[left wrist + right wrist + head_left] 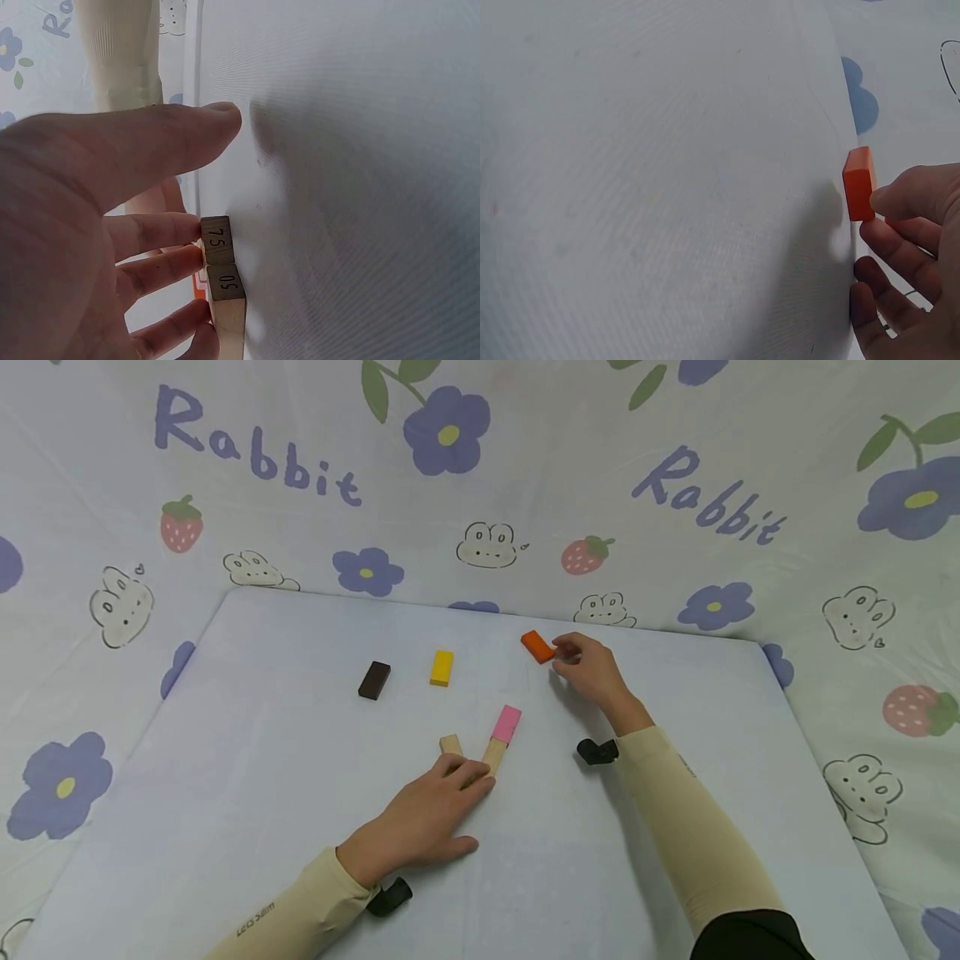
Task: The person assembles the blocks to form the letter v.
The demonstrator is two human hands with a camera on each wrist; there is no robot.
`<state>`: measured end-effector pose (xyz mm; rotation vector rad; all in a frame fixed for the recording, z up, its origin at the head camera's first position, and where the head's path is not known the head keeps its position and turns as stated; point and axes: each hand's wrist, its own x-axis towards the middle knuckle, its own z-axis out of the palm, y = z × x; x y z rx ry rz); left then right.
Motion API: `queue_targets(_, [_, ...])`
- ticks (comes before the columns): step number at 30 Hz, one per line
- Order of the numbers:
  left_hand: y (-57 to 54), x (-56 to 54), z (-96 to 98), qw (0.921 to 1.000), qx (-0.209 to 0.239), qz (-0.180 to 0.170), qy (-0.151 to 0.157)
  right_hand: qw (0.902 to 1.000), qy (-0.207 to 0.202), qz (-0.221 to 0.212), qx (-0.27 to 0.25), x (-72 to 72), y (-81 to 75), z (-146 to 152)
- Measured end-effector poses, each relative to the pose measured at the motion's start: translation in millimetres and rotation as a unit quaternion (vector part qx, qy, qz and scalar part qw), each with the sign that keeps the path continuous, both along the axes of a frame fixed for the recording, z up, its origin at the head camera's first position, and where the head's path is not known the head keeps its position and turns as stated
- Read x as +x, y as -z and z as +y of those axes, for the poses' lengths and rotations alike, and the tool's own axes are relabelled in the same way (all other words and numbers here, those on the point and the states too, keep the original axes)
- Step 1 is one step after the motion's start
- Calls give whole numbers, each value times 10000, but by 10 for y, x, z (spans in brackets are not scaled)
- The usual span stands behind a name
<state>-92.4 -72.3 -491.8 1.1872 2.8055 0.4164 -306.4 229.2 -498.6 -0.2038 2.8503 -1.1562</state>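
Observation:
In the head view my left hand (427, 818) rests over two pale wooden blocks that fan apart, a left one (451, 744) and a right one (492, 758). Its thumb sticks out to the side, while the fingertips touch the blocks; their ends read 75 (217, 238) and 50 or 05 (225, 282) in the left wrist view. A pink block (507, 724) meets the far end of the right wooden block. Farther back, my right hand (592, 672) pinches the near right end of an orange block (859, 184) between thumb and finger.
A dark brown block (374, 680) and a yellow block (442, 668) lie on the white table (300, 777), left of the orange one. Behind the table hangs a cloth (525, 468) printed with rabbits and flowers. Black wrist pieces (597, 752) sit at both cuffs.

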Motion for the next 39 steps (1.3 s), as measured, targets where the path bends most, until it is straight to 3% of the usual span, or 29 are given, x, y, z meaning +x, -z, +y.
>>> queue_targets(14, [-7, -9, -4, 10000, 4, 1, 31, 10000, 18, 76, -39, -71, 38, -42])
queue_targets(19, [-18, -6, -5, 10000, -55, -6, 22, 9997, -166, 36, 194, -84, 1, -48])
queue_targets(26, [-17, -2, -6, 10000, -15, -50, 0, 9966, -475, -345, 570, -177, -58, -28])
queue_targets(39, [2, 1, -14, 9999, 6, -103, -41, 9888, -1063, -979, 373, -403, -151, 64])
